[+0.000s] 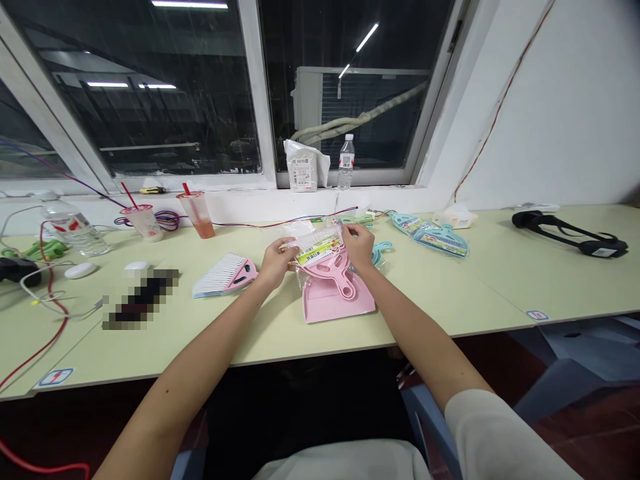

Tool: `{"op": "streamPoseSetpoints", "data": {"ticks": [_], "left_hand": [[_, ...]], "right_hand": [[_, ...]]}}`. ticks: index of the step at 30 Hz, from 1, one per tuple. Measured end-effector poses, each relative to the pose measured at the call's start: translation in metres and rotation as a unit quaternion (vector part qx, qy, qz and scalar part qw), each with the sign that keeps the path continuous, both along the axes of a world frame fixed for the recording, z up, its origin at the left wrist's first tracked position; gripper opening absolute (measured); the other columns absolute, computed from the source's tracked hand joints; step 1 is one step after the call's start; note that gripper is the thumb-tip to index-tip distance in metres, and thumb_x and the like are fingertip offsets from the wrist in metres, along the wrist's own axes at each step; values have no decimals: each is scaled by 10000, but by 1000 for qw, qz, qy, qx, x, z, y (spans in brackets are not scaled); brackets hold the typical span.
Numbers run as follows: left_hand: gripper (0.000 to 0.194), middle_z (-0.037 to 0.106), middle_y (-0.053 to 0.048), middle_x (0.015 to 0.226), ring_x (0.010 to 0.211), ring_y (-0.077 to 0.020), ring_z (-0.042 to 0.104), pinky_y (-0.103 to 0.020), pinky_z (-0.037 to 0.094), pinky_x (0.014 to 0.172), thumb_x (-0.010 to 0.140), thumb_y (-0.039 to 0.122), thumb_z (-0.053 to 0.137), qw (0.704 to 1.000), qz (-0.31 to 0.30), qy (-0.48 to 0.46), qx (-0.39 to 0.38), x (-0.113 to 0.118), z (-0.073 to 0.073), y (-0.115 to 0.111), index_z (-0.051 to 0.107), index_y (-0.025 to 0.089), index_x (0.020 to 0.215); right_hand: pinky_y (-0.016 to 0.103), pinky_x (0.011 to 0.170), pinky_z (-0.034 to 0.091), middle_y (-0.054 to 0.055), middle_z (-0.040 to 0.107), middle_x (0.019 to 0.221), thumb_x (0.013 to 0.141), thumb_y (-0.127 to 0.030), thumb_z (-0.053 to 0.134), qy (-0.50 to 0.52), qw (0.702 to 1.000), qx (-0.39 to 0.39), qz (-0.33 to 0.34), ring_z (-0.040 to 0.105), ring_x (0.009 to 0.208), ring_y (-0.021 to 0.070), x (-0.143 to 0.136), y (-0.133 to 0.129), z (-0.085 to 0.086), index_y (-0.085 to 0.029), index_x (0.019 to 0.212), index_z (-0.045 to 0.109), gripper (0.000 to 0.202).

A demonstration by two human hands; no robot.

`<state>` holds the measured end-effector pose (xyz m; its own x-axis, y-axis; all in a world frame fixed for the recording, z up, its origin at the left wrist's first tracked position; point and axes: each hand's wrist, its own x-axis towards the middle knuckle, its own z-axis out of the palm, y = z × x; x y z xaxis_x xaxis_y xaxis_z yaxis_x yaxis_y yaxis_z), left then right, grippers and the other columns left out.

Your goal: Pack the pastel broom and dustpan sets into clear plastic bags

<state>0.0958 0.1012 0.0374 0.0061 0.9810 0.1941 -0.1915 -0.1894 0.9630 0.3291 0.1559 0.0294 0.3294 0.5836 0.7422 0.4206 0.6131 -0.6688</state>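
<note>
A pink hand brush point(332, 270) with white bristles lies between my hands, its handle pointing toward me. Clear plastic and a yellow-green printed label cover its bristle end. My left hand point(277, 262) grips the left edge of this wrapped end, thumb on top. At the right edge, the fingers of my right hand point(358, 245) pinch the plastic of the bag. Under the brush handle a pink dustpan point(337, 308) rests on the table. Left of my left hand lies a stack of brushes point(226, 275) with white bristles, pink on top and blue beneath.
Blue wrapped brush sets point(440, 240) lie at the back right, near a black headset-like strap point(570, 233). Two drink cups point(199, 215), a large bottle point(75, 227) and cables stand at the left. A water bottle point(346, 163) and white package point(305, 167) occupy the sill.
</note>
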Motion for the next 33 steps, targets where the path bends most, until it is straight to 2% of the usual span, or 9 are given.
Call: {"op": "streamPoseSetpoints", "data": {"ticks": [4, 8, 11, 14, 17, 20, 24, 29, 33], "left_hand": [[485, 698, -57, 889, 666, -175, 699, -302, 606, 513, 726, 278, 790, 1000, 2, -3, 6, 0, -1, 0, 636, 151, 1168], [486, 682, -41, 862, 653, -171, 693, -309, 609, 509, 722, 289, 797, 1000, 1, 1, 13, 0, -3, 1, 644, 160, 1165], [482, 675, -32, 850, 662, -181, 699, -332, 625, 522, 726, 287, 791, 1000, 3, 5, 16, 0, -2, 1, 643, 171, 1170], [489, 666, -23, 820, 663, -191, 702, -357, 638, 536, 725, 275, 786, 1000, 2, 0, 19, 0, 0, -1, 632, 167, 1177], [493, 659, -17, 803, 652, -188, 697, -363, 645, 542, 721, 270, 787, 1000, 0, 3, 21, 0, 1, -2, 632, 160, 1176], [482, 655, -14, 805, 656, -182, 698, -345, 641, 536, 728, 276, 783, 1000, 0, 12, 26, -1, 2, -2, 636, 167, 1174], [496, 669, -29, 833, 678, -194, 709, -343, 640, 529, 729, 287, 786, 999, -5, 18, 32, -1, 1, -2, 629, 168, 1184], [504, 680, -29, 840, 661, -191, 707, -359, 644, 531, 723, 293, 781, 999, -16, 16, 31, 0, 3, -3, 620, 160, 1182], [491, 687, -27, 834, 635, -169, 694, -326, 632, 515, 730, 294, 768, 999, -4, 27, 31, -1, 3, -4, 633, 155, 1182]], "right_hand": [[352, 757, 538, 66, 737, 817, 757, -338, 672, 104, 989, -90, 53, 662, 775, 220, 0, 11, -4, -165, 844, 736, 204], [307, 687, 502, 36, 705, 758, 736, -364, 669, 133, 976, -148, 87, 632, 741, 200, 2, 14, -4, -161, 790, 719, 215], [285, 623, 434, -5, 598, 636, 788, -411, 648, 98, 980, -155, 75, 537, 639, 162, 5, 8, -2, -178, 678, 657, 258], [289, 595, 358, -23, 459, 556, 865, -426, 590, 4, 993, -109, 54, 428, 589, 142, 8, 1, 1, -206, 565, 521, 379], [302, 617, 338, -15, 453, 576, 924, -385, 527, -106, 993, -54, 29, 417, 607, 154, 12, -3, 4, -220, 583, 471, 382], [307, 628, 343, -14, 490, 601, 953, -366, 502, -169, 983, -53, 47, 432, 605, 162, 16, -4, 6, -228, 650, 504, 333], [305, 630, 340, -27, 487, 614, 952, -362, 517, -157, 982, -68, 79, 432, 604, 161, 19, -4, 8, -232, 704, 516, 280], [304, 632, 314, -37, 413, 609, 913, -324, 528, -153, 980, -82, 94, 390, 614, 155, 23, -6, 11, -234, 673, 422, 277], [298, 628, 302, -42, 376, 615, 910, -319, 508, -156, 973, -119, 120, 382, 626, 153, 25, -5, 9, -234, 682, 374, 278]]}}
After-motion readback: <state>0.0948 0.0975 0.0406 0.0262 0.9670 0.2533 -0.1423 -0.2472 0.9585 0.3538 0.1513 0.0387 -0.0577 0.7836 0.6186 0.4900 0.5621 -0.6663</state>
